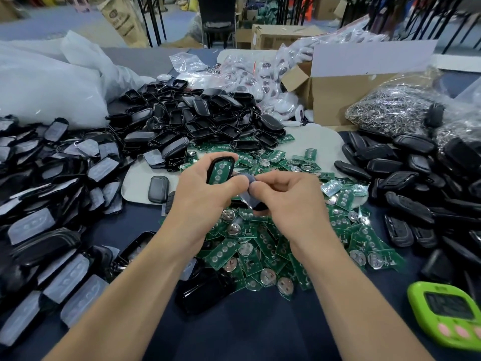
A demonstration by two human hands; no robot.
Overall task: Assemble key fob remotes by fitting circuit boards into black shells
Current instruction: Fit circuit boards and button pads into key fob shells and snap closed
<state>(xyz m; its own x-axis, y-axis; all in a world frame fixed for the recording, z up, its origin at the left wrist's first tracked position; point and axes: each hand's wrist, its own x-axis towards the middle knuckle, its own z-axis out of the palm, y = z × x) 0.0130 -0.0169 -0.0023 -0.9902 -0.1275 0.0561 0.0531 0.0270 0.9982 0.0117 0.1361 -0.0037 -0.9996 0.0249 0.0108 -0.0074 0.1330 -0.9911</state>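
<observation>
Over the heap of loose circuit boards at mid-bench, grips a black shell in the left hand, fingers curled round its sides, green board lying inside. Probably light, stiff, smooth plastic, the board fragile at its parts; best taken by the shell's long rims. Pinches a grey-and-black cover piece in the right hand, fingers closed round it, just beside the shell.
</observation>
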